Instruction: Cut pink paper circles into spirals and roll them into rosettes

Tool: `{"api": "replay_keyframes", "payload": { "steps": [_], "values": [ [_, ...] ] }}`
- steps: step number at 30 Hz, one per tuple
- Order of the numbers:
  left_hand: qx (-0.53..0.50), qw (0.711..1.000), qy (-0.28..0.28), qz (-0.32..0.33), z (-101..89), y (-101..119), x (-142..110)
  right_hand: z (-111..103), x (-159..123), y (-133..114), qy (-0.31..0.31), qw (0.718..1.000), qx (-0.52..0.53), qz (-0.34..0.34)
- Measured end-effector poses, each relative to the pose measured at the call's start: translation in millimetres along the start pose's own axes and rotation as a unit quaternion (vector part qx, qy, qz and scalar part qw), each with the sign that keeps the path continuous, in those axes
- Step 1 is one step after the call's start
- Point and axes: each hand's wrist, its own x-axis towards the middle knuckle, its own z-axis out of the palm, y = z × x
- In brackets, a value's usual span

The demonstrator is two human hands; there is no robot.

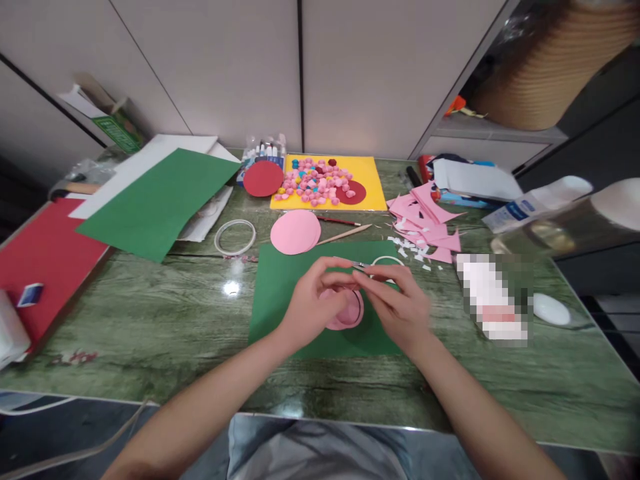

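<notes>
My left hand (320, 293) is closed in a pinch, its fingertips meeting those of my right hand. My right hand (400, 300), also pinched, is at a small thin grey piece (361, 265) whose kind I cannot make out. Below my fingers sits a pink round paper piece (354, 312) with a dark curved line on it, partly hidden by my left hand. Under both hands lies a green sheet (273, 313). A white tape ring (387, 259) is just beyond my right fingers.
Pink paper circles (295, 233), a wooden stick (346, 234) and a red pencil (337, 221) lie ahead. Behind are pink balls (315, 181) on a yellow sheet (370, 177). Pink scraps (425, 223) lie right; another tape ring (235, 238) and a green sheet (160, 200) left.
</notes>
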Motion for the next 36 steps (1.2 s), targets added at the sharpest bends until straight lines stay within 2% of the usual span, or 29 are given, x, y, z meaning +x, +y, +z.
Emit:
{"api": "replay_keyframes", "payload": {
  "steps": [2, 4, 7, 12, 26, 32, 36],
  "values": [
    [-0.054, 0.998, -0.014, -0.028, -0.5, -0.1, 1.4, 1.0, -0.2, 0.1, 0.022, 1.0, -0.003, 0.002],
    [-0.057, 0.998, -0.01, -0.039, -0.4, 0.0, 2.0, 2.0, -0.3, -0.8, 0.032, 0.999, -0.004, 0.021],
    [0.001, 1.0, 0.005, -0.023, 0.0, 0.2, 1.5, 2.6, -0.2, -3.2, 0.032, 0.998, 0.001, 0.048],
    [0.078, 0.997, 0.01, 0.018, 0.3, 0.9, 0.7, 1.2, 1.6, -5.9, 0.026, 0.998, 0.003, 0.05],
    [0.078, 0.997, -0.027, -0.009, -2.6, 0.1, 5.2, -2.3, 4.3, -3.2, -0.019, 0.998, -0.022, -0.055],
    [0.061, 0.997, -0.035, -0.024, -4.4, -0.2, 7.2, -3.6, 5.8, -2.0, -0.05, 0.995, -0.023, -0.078],
    [0.055, 0.998, -0.021, -0.036, -5.1, -2.4, 8.2, -3.4, 6.1, -2.2, -0.054, 0.997, -0.012, -0.055]
  ]
}}
